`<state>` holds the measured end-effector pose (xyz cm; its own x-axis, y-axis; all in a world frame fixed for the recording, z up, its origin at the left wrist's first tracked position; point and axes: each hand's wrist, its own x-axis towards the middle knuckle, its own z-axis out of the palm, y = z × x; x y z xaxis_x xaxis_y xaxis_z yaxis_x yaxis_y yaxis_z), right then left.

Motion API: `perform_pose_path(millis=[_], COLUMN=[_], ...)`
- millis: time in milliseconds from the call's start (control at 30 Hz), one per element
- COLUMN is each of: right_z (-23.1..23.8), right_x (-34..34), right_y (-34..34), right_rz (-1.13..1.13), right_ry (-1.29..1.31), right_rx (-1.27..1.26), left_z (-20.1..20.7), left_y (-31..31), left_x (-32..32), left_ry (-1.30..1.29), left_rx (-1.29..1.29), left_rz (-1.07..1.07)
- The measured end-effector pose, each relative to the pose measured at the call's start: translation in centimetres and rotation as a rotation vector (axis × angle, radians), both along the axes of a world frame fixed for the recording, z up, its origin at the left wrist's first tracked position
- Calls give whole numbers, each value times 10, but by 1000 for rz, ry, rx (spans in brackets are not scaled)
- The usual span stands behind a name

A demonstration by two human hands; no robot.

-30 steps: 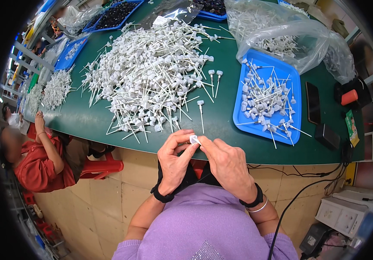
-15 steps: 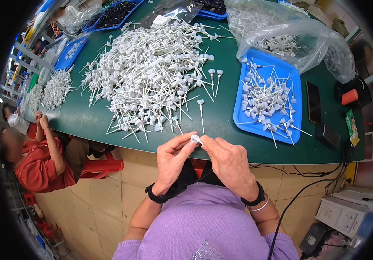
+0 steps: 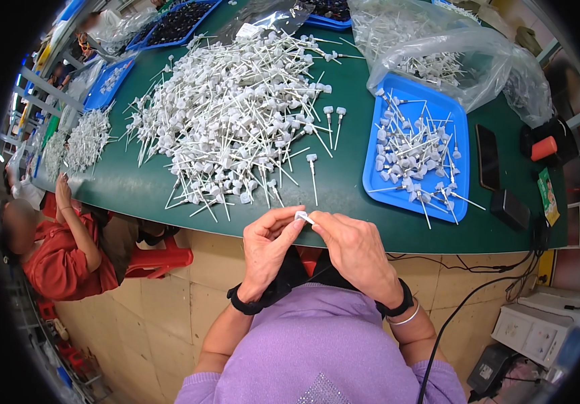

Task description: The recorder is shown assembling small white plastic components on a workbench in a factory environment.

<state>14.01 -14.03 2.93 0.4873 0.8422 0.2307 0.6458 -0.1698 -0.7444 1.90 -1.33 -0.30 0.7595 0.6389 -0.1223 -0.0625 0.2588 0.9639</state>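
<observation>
My left hand point(image 3: 267, 244) is closed in a pinch on a small white pump head point(image 3: 300, 215), just off the table's near edge. Fingers of my right hand point(image 3: 358, 250) are pressed together on the white stem at the pump head's right side; most of that stem is hidden by them. Beyond my hands, one loose pump with a thin white tube point(image 3: 313, 176) lies on the green table point(image 3: 344, 202). A large heap of similar white pumps point(image 3: 229, 114) spreads to the far left of it.
To the right, a blue tray point(image 3: 466, 168) holds several pumps, some tubes overhanging its rim. A clear plastic bag point(image 3: 485, 50) of pumps stands behind it. A phone point(image 3: 487, 157) and a black box point(image 3: 509, 211) lie beside the tray. At left sits a person in red point(image 3: 67, 256).
My hands stay almost in place, with the pump head tilted slightly differently between my fingers. The person at left has shifted a hand a little.
</observation>
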Motion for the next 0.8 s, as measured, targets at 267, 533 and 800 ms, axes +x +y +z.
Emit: perform_pose_path(millis=[267, 533, 800], right_z=[-9, 3, -2], right_x=[8, 14, 15], right_y=[3, 4, 4], right_rz=[63, 77, 94], right_ry=[221, 353, 189], right_rx=[18, -62, -62], left_z=[-11, -11, -13], left_y=[-2, -3, -5], left_x=[-2, 2, 0], left_ry=[25, -37, 76], left_rx=[163, 6, 411], left_rz=[30, 38, 73])
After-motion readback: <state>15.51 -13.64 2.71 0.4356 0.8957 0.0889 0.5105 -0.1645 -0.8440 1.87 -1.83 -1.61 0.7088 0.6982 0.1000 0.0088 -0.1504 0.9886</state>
